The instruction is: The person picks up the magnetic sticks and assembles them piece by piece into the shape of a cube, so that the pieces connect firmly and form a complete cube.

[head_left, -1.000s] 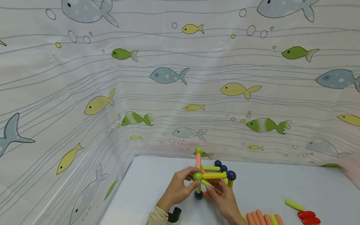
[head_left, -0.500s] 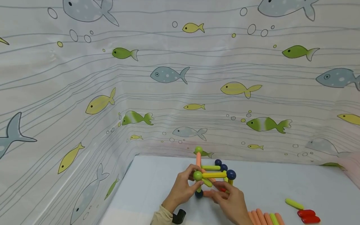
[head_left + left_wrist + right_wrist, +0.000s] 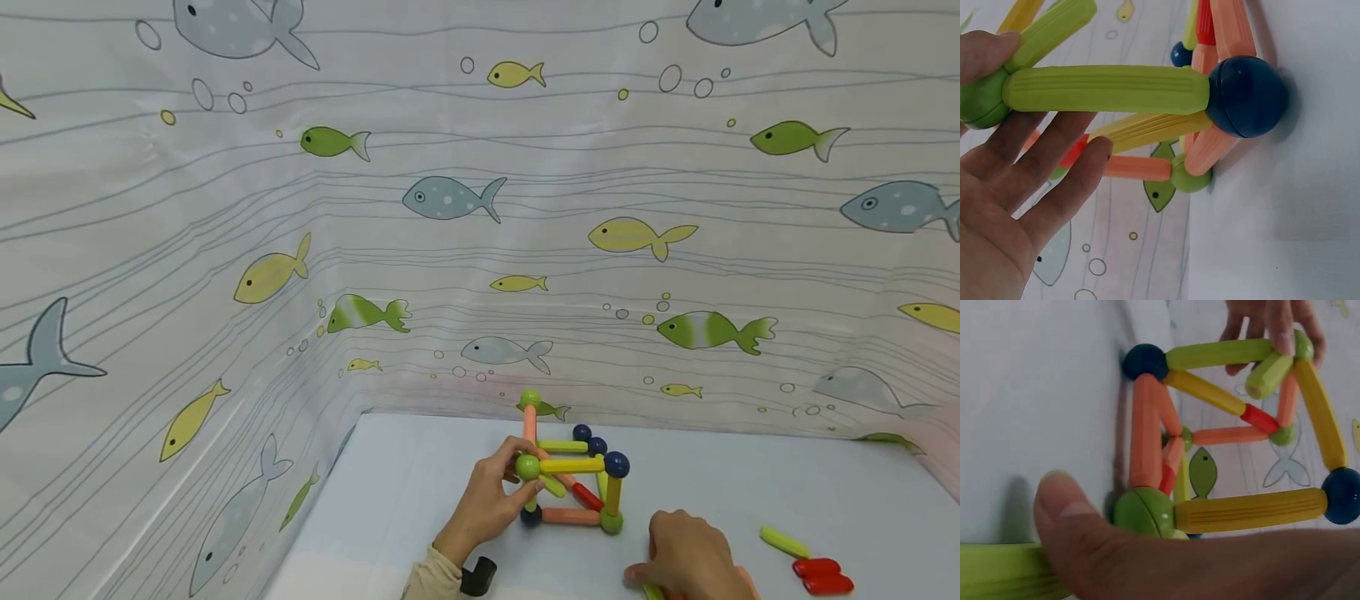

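Observation:
A frame of ball-and-stick building toys stands on the table. My left hand [image 3: 480,504] pinches the lime green ball [image 3: 528,467] at its near upper left corner. From that ball a yellow stick [image 3: 572,466] runs right to a dark blue ball [image 3: 617,464]. A short lime stick [image 3: 1269,376] sticks out of the same green ball with one end free. My right hand [image 3: 690,550] is over the row of loose sticks at the front, its thumb [image 3: 1063,503] straight beside a lime stick [image 3: 1004,572]. The other right fingertips are hidden.
To the right lie a loose lime stick [image 3: 784,542] and red pieces [image 3: 823,576]. A tall salmon stick [image 3: 530,425] topped by a green ball [image 3: 530,399] rises at the frame's back left. Fish-patterned sheeting [image 3: 480,250] encloses the white table [image 3: 420,467].
My right hand has left the frame's lower salmon stick and moved right and toward me, onto the loose sticks. The left hand keeps hold of the green ball.

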`<state>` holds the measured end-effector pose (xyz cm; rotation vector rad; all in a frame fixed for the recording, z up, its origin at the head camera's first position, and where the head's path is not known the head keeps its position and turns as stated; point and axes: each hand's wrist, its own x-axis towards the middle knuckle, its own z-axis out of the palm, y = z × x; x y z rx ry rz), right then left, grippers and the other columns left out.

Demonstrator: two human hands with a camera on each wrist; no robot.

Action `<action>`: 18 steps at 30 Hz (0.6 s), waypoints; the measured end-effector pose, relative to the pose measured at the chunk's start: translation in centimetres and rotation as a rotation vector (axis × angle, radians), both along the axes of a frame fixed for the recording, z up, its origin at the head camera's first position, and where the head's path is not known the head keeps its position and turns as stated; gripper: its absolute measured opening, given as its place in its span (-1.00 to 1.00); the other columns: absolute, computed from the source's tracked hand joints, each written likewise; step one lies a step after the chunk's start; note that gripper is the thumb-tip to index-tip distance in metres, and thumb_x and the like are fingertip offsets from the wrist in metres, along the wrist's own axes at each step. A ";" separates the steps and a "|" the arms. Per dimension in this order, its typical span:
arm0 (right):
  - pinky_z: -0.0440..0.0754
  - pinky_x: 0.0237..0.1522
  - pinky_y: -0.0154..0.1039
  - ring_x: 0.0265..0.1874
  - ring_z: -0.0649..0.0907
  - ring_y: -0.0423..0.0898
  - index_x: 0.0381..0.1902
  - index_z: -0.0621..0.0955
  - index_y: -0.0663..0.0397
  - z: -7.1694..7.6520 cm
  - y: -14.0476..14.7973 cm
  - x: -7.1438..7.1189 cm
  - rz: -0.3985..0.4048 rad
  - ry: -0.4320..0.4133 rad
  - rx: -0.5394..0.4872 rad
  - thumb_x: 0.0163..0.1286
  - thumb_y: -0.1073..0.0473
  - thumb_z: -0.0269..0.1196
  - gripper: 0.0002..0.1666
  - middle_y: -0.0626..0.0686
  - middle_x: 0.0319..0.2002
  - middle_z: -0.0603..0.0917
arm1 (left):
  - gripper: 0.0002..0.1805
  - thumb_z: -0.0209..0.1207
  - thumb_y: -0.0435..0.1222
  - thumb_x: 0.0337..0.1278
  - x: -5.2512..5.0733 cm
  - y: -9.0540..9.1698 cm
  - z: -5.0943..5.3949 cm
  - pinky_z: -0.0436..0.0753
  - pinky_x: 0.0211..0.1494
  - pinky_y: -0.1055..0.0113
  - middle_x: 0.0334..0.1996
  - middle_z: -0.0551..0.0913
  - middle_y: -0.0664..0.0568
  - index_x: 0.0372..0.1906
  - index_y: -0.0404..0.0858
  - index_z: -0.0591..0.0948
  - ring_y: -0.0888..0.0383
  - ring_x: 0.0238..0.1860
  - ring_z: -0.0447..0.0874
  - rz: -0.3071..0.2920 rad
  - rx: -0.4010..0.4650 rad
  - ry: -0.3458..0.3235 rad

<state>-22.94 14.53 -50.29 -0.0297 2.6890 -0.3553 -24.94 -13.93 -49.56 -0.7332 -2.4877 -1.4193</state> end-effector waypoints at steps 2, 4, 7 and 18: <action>0.58 -0.32 -0.14 -0.47 0.57 -0.04 -0.34 0.70 0.10 -0.4 -0.2 -0.1 0.018 -0.016 0.014 -0.09 -0.29 0.71 -0.33 0.00 -0.53 0.61 | -0.57 0.41 -0.34 0.31 0.0 0.0 0.0 0.79 -0.04 0.22 0.06 0.76 0.12 0.18 0.01 0.54 0.32 -0.10 0.70 0.000 0.001 -0.007; 0.63 -0.29 -0.09 -0.46 0.57 -0.03 -0.30 0.71 0.12 -0.5 -0.6 -0.1 0.040 -0.023 0.030 -0.10 -0.24 0.72 -0.34 0.01 -0.52 0.61 | -0.56 0.41 -0.33 0.32 0.1 0.0 0.0 0.79 -0.04 0.22 0.07 0.76 0.13 0.18 0.01 0.54 0.32 -0.10 0.71 0.000 0.000 -0.010; 0.68 -0.22 -0.03 -0.43 0.57 -0.02 -0.25 0.72 0.14 -0.6 -1.1 -0.1 0.050 -0.041 0.029 -0.07 -0.18 0.73 -0.36 0.02 -0.50 0.61 | -0.56 0.41 -0.34 0.32 0.1 0.0 0.2 0.80 -0.03 0.12 0.07 0.76 0.12 0.19 0.01 0.54 0.31 -0.09 0.71 -0.004 0.002 -0.009; 0.44 -0.51 -0.30 -0.62 0.54 -0.12 -0.14 0.58 0.02 1.1 -2.9 1.2 0.113 0.107 -0.401 0.34 -0.06 0.50 -0.61 -0.08 -0.50 0.62 | -0.59 0.40 -0.31 0.34 0.1 0.1 0.2 0.80 -0.03 0.14 0.06 0.76 0.10 0.18 0.00 0.54 0.31 -0.08 0.72 0.002 -0.011 -0.007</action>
